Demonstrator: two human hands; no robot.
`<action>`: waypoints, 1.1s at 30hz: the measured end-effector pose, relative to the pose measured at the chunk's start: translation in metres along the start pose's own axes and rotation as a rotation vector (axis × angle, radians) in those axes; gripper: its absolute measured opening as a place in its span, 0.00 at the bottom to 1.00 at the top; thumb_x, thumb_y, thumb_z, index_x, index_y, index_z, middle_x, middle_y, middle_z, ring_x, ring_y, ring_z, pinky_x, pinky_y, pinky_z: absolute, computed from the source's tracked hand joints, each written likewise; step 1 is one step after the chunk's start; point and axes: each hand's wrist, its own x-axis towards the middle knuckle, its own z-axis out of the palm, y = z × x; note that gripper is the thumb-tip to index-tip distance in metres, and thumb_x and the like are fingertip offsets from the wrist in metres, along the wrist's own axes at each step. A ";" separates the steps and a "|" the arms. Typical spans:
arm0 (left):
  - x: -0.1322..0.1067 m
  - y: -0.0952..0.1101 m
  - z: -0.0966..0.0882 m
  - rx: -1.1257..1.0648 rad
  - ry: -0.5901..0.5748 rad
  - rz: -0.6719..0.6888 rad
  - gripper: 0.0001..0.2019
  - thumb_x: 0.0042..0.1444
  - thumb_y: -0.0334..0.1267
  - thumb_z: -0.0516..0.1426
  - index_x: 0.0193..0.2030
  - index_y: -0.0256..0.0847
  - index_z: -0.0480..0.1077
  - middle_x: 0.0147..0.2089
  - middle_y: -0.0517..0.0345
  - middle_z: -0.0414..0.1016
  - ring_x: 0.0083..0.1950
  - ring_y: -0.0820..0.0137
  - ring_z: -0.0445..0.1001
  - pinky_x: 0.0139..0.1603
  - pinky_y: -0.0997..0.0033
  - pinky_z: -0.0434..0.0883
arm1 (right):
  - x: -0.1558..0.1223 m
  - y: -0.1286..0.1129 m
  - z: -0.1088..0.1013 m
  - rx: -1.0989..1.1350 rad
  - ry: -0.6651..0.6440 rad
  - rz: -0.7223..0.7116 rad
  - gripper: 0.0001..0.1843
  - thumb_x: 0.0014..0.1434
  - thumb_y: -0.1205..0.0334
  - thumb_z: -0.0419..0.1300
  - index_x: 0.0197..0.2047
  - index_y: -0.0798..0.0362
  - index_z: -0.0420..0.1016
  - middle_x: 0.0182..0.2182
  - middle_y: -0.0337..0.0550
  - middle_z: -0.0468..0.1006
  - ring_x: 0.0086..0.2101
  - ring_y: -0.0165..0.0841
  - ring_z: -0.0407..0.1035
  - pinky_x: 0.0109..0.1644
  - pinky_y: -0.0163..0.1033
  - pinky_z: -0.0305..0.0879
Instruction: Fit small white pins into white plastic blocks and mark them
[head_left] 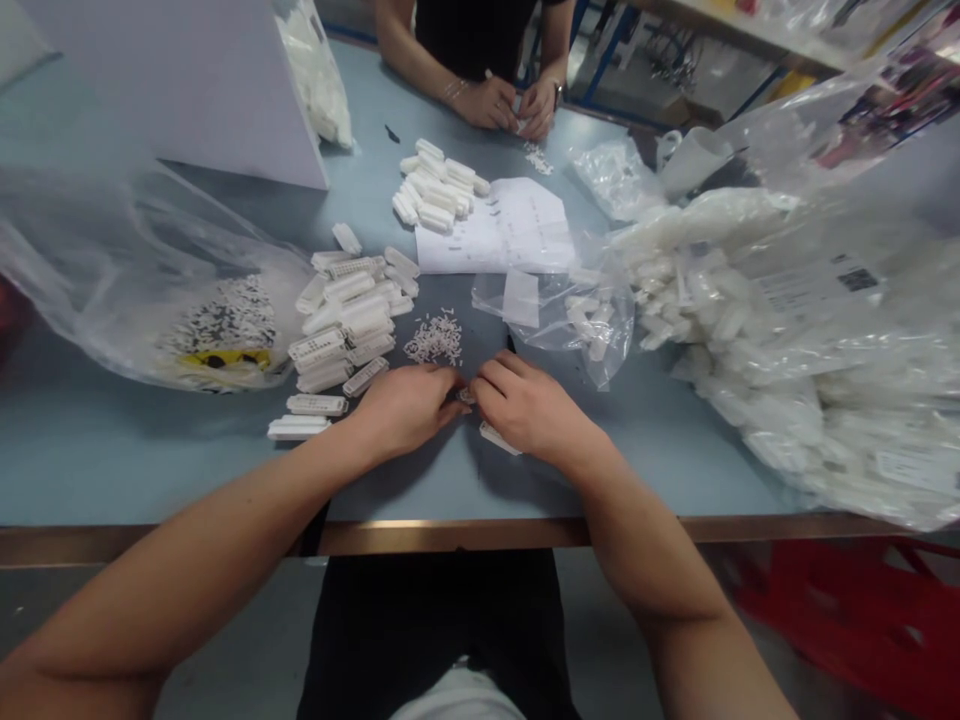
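In the head view, the person's left hand [409,408] and right hand [525,400] are meeting near the middle of the worktop's [675,450] near edge, fingers bent inward and gripping a small pale part [466,396] between their fingertips. Fingers are covering most of that part, so its exact shape is hard to tell. A white block [499,438] is showing from under the right hand, towards the near edge; whether the palm is touching it, I cannot tell.

Just beyond the left hand, a heap of tiny white pieces [435,338] is lying loose. Towards the left edge, a pile of white blocks [349,310] is spreading down to the near edge, and a clear bag [225,330] of small black and white pieces is lying beyond it. A small clear bag [611,335] with white parts is resting beyond the right hand, while large bags of white parts [810,320] are crowding the right edge. Near the far edge, a printed sheet [529,230] is lying partly under more white blocks [436,190], and a co-worker's hands [491,103] are working close together.
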 end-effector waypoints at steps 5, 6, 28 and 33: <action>0.001 -0.001 0.002 0.003 0.005 -0.005 0.17 0.62 0.47 0.52 0.50 0.40 0.73 0.46 0.46 0.79 0.47 0.55 0.77 0.45 0.62 0.70 | -0.003 0.001 -0.005 0.000 -0.019 -0.044 0.13 0.65 0.70 0.50 0.34 0.56 0.74 0.31 0.47 0.71 0.36 0.38 0.62 0.41 0.43 0.63; 0.001 -0.001 0.002 0.001 0.005 -0.013 0.17 0.62 0.47 0.52 0.50 0.41 0.73 0.46 0.46 0.79 0.47 0.56 0.77 0.45 0.62 0.70 | -0.004 0.002 -0.006 0.011 -0.022 -0.046 0.13 0.65 0.69 0.50 0.34 0.56 0.74 0.31 0.47 0.71 0.36 0.37 0.62 0.40 0.43 0.63; 0.001 -0.004 -0.013 -1.399 0.056 -0.288 0.15 0.54 0.37 0.53 0.47 0.36 0.70 0.33 0.55 0.73 0.22 0.78 0.57 0.22 0.73 0.55 | -0.008 0.014 0.000 0.107 0.210 0.209 0.15 0.63 0.72 0.50 0.40 0.54 0.78 0.34 0.48 0.75 0.38 0.38 0.67 0.45 0.44 0.67; 0.001 -0.003 -0.011 -1.573 0.052 -0.301 0.10 0.55 0.35 0.56 0.44 0.38 0.65 0.34 0.50 0.78 0.20 0.80 0.57 0.22 0.75 0.54 | -0.009 0.015 0.005 0.098 0.275 0.224 0.14 0.62 0.71 0.51 0.43 0.55 0.77 0.36 0.49 0.76 0.39 0.38 0.68 0.47 0.45 0.67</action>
